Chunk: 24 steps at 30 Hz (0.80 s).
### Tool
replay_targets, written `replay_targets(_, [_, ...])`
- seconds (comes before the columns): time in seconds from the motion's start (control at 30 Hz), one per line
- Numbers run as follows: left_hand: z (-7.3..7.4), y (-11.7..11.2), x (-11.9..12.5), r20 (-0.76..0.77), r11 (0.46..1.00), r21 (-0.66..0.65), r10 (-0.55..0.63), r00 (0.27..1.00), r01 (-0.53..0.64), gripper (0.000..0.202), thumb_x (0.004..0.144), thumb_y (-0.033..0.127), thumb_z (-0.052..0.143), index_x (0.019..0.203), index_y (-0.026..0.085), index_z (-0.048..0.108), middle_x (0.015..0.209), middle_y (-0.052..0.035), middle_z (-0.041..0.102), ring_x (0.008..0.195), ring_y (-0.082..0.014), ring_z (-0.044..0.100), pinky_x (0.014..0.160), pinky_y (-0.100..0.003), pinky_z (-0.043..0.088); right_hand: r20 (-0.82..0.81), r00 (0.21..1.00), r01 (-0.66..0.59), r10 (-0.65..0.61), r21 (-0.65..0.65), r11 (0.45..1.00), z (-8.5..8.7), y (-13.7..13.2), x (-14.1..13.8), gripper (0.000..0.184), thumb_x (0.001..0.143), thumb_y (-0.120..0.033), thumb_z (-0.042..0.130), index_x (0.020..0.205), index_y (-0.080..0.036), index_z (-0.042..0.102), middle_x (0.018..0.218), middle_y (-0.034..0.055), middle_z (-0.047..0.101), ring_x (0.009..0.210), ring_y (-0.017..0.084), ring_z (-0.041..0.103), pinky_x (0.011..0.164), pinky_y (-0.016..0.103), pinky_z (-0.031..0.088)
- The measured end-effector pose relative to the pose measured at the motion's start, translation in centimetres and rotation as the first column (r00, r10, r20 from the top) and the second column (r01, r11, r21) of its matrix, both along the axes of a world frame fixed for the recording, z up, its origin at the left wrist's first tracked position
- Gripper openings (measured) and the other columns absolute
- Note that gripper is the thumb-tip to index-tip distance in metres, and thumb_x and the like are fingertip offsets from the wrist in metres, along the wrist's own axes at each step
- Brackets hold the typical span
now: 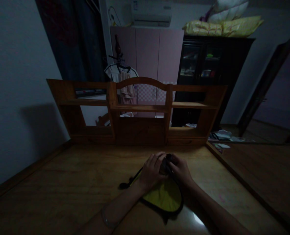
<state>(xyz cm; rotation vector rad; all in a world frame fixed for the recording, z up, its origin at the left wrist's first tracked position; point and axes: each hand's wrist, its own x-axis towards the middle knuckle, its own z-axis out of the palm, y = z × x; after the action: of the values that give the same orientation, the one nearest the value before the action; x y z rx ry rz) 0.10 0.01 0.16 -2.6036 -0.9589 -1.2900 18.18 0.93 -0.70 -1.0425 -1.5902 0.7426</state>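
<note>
A yellow-green cloth piece with black edging (pixel 168 195), perhaps an open bag or pouch, lies on the wooden tabletop (pixel 91 176). At its far end a small dark thing (pixel 163 167) sits between my hands, too dim to name. My left hand (pixel 152 172) curls over its left side, with the wrist above the cloth. From the right, my right hand (pixel 181 170) pinches at the same dark thing, thumb pointing inward. Black tabs stick out from the cloth's left and near edges.
Behind the tabletop stands a wooden shelf unit (pixel 141 109) with open compartments. A white wall (pixel 24 107) closes off the left, and a raised wooden edge (pixel 243 184) runs along the right. Farther back are a pink wardrobe (pixel 147 52) and a black cabinet (pixel 216 65).
</note>
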Motion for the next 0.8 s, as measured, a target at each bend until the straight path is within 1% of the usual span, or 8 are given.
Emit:
replay_targets(0.1, [0.1, 0.0, 0.0, 0.076, 0.999, -0.039, 0.041, 0.996, -0.038, 0.078, 0.074, 0.044, 0.073, 0.136, 0.019, 0.034, 0.134, -0.0134, 0.050, 0.123, -0.0296, 0.048, 0.105, -0.047, 0.038, -0.199, 0.970, -0.174, 0.141, -0.159, 0.972, -0.2, 0.4, -0.4, 0.028, 0.080, -0.039, 0.064, 0.100, -0.019, 0.065, 0.091, 0.0046, 0.070, 0.083, 0.022, 0.064, 0.072, 0.031, 0.050])
replay_targets(0.2, [0.2, 0.0, 0.1, 0.147, 0.993, -0.108, 0.069, 0.987, -0.054, 0.081, 0.068, 0.037, 0.079, 0.134, 0.020, 0.036, 0.132, -0.0121, 0.050, 0.123, -0.0286, 0.048, 0.105, -0.046, 0.039, -0.355, 0.920, -0.272, 0.164, -0.280, 0.920, -1.0, 0.8, -1.0, 0.031, 0.078, -0.038, 0.066, 0.100, -0.018, 0.069, 0.099, 0.0074, 0.071, 0.092, 0.025, 0.064, 0.083, 0.035, 0.049])
replay_targets(0.3, [0.3, -0.1, 0.0, 0.144, 0.991, -0.126, 0.055, 0.988, -0.037, 0.083, 0.066, 0.033, 0.081, 0.134, 0.021, 0.035, 0.133, -0.0116, 0.049, 0.124, -0.0283, 0.047, 0.105, -0.046, 0.039, -0.458, 0.864, -0.384, 0.209, -0.330, 0.862, -1.8, 0.8, -1.3, 0.029, 0.078, -0.032, 0.063, 0.102, -0.017, 0.068, 0.102, 0.0085, 0.070, 0.092, 0.025, 0.065, 0.084, 0.036, 0.050])
replay_targets(0.37, [0.2, -0.1, 0.0, 0.115, 0.993, -0.112, 0.036, 0.993, -0.023, 0.084, 0.066, 0.033, 0.081, 0.135, 0.021, 0.033, 0.134, -0.0122, 0.048, 0.125, -0.0293, 0.046, 0.105, -0.047, 0.039, -0.474, 0.848, -0.418, 0.239, -0.319, 0.851, -2.1, 0.8, -1.3, 0.032, 0.077, -0.028, 0.061, 0.107, -0.018, 0.066, 0.103, 0.0087, 0.070, 0.091, 0.025, 0.066, 0.083, 0.038, 0.051])
replay_targets(0.47, [0.1, -0.2, 0.1, 0.034, 0.996, -0.087, 0.018, 0.999, -0.015, 0.083, 0.068, 0.031, 0.079, 0.136, 0.021, 0.032, 0.135, -0.0127, 0.047, 0.124, -0.0306, 0.046, 0.105, -0.048, 0.039, -0.381, 0.896, -0.337, 0.230, -0.242, 0.910, -2.3, 0.9, -0.8, 0.035, 0.074, -0.022, 0.062, 0.109, -0.020, 0.065, 0.109, 0.0069, 0.069, 0.100, 0.026, 0.064, 0.091, 0.041, 0.049])
replay_targets(0.57, [0.1, -0.5, 0.4, -0.087, 0.998, -0.055, 0.003, 0.996, -0.008, 0.080, 0.070, 0.025, 0.078, 0.135, 0.021, 0.033, 0.136, -0.0118, 0.046, 0.123, -0.0305, 0.047, 0.104, -0.048, 0.040, -0.224, 0.955, -0.228, 0.192, -0.146, 0.963, -2.4, 1.0, -0.3, 0.038, 0.073, -0.023, 0.064, 0.112, -0.023, 0.064, 0.115, 0.0052, 0.067, 0.109, 0.026, 0.060, 0.098, 0.042, 0.045])
replay_targets(0.67, [0.4, -0.8, 0.6, -0.164, 0.999, -0.045, 0.004, 0.986, -0.012, 0.079, 0.070, 0.020, 0.077, 0.136, 0.021, 0.032, 0.140, -0.0117, 0.043, 0.124, -0.0300, 0.046, 0.104, -0.047, 0.041, -0.105, 0.983, -0.158, 0.151, -0.065, 0.985, -2.2, 0.9, -0.3, 0.039, 0.077, -0.028, 0.062, 0.115, -0.023, 0.061, 0.115, 0.0070, 0.067, 0.110, 0.026, 0.059, 0.097, 0.043, 0.046])
replay_targets(0.8, [1.1, -0.9, 0.8, -0.193, 0.997, -0.082, 0.000, 0.981, -0.016, 0.085, 0.071, 0.013, 0.075, 0.140, 0.024, 0.028, 0.148, -0.0115, 0.033, 0.129, -0.0295, 0.041, 0.106, -0.048, 0.038, -0.046, 0.993, -0.110, 0.111, 0.022, 0.994, -1.8, 0.6, -0.6, 0.037, 0.082, -0.027, 0.056, 0.118, -0.021, 0.058, 0.118, 0.0086, 0.065, 0.110, 0.025, 0.059, 0.097, 0.042, 0.046])
